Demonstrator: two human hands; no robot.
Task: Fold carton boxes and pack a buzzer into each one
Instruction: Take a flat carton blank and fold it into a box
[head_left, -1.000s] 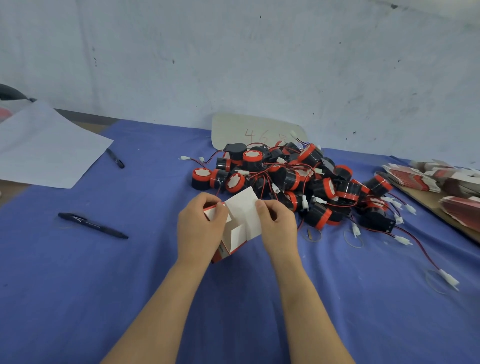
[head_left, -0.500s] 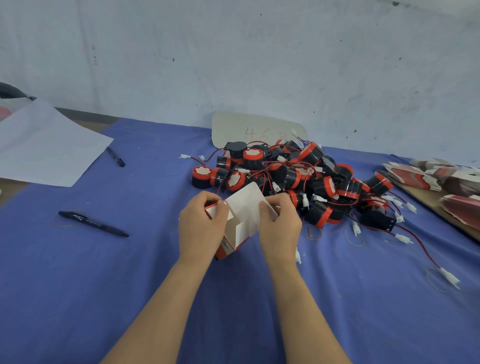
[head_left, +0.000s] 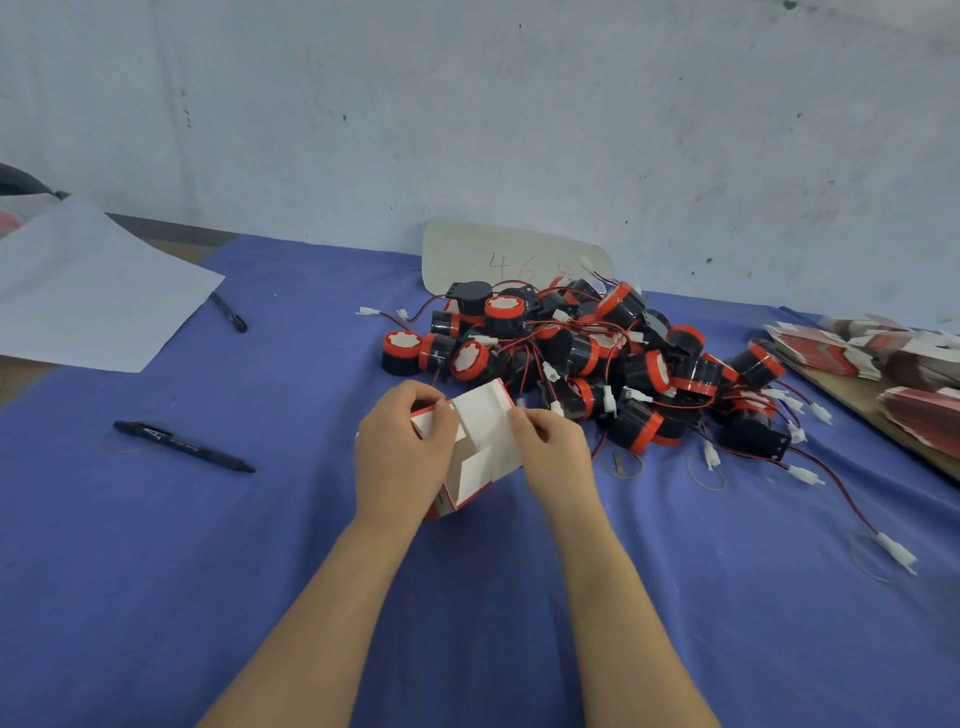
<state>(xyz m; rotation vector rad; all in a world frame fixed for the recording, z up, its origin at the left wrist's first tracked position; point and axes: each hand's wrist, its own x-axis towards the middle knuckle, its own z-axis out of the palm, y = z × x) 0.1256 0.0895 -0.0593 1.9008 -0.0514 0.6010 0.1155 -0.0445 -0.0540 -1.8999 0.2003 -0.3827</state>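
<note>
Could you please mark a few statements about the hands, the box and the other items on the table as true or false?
1. The left hand and the right hand both grip the carton box. True.
2. The right hand holds a buzzer. False: it pinches the box's white flap, and the buzzers lie in a pile behind the hands.
3. The nearer black pen lies on the blue cloth, left of the hands. True.
4. The flat cartons lie beside the paper sheet. False: the cartons are at the right edge and the sheet is at the far left.
</note>
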